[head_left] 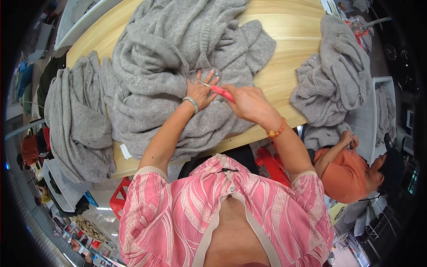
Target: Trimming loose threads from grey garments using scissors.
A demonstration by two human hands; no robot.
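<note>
A large grey knitted garment [191, 26] lies bunched across the wooden table before me. My left hand [202, 92] is open and rests on the knit, fingers spread, with a bangle at its wrist. In my right hand [251, 103], closed, is a red-handled tool [222, 92] with a thin metal shaft. The shaft points left and passes over the back of my left hand, near the fingers. How its tip is shaped is too small to tell.
Folded grey knits [78, 118] hang over the table's left edge, and a further heap [333, 71] lies at the right. A white tag [125, 151] lies near the front edge. A person in orange [344, 173] is close on the right, beside a white bin [383, 82].
</note>
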